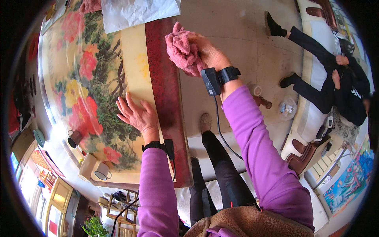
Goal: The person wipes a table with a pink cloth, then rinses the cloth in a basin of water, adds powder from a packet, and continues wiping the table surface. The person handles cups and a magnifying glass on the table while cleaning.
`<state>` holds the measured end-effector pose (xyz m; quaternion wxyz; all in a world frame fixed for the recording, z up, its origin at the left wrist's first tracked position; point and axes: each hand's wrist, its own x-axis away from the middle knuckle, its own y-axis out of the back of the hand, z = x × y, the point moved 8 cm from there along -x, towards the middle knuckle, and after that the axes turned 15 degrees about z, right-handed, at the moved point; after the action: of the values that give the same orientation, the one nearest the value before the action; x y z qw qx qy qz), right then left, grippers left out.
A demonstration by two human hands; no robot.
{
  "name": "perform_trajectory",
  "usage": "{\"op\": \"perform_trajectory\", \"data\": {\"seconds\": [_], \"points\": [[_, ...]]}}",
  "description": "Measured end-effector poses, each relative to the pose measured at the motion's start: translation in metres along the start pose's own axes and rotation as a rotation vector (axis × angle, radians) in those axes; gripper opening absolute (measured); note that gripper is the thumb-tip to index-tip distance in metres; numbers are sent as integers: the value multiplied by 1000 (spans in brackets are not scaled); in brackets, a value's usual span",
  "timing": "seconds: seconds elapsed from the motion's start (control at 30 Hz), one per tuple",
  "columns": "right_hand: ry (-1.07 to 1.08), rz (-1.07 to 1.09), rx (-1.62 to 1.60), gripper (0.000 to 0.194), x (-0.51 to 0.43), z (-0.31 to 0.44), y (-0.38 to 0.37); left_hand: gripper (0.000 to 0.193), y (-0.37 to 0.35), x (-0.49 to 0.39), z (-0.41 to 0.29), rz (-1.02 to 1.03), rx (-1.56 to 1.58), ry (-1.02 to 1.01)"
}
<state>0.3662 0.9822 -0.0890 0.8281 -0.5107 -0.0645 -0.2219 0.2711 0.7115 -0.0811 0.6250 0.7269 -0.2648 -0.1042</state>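
A crumpled pink cloth [183, 50] is bunched in my right hand [211, 53], held out past the red edge of the table. My left hand [137, 115] rests on the flower-printed table cover [88, 103], fingers spread and nothing in it. Along the table's side runs a dark red border [164, 89]. Both wrists carry a black strap with a small cabled box. A white sheet [139, 13] lies at the table's far end, with another pink cloth [90, 6] beside it.
Two mugs, a dark one [74, 138] and a white one [102, 171], stand near the table's left corner by a beige roll [88, 166]. On a sofa [318, 59] to the right sits a person in dark clothes [316, 59]. A plastic bag [287, 108] lies on the floor.
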Motion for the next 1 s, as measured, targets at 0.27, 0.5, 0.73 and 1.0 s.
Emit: {"op": "perform_trajectory", "data": {"seconds": [0.27,0.5,0.73,1.0], "points": [[-68,-123,410,23,-23,12,11,61,1,2,-1,13,-3,-14],[-90,-102,458,24,-4,-21,35,63,2,1,-2,-10,-20,-23],[-100,-221,510,25,67,-101,46,61,-2,1,-1,-7,-27,-22],[-339,-172,330,27,184,-203,18,59,-3,1,0,-16,-20,-31]]}}
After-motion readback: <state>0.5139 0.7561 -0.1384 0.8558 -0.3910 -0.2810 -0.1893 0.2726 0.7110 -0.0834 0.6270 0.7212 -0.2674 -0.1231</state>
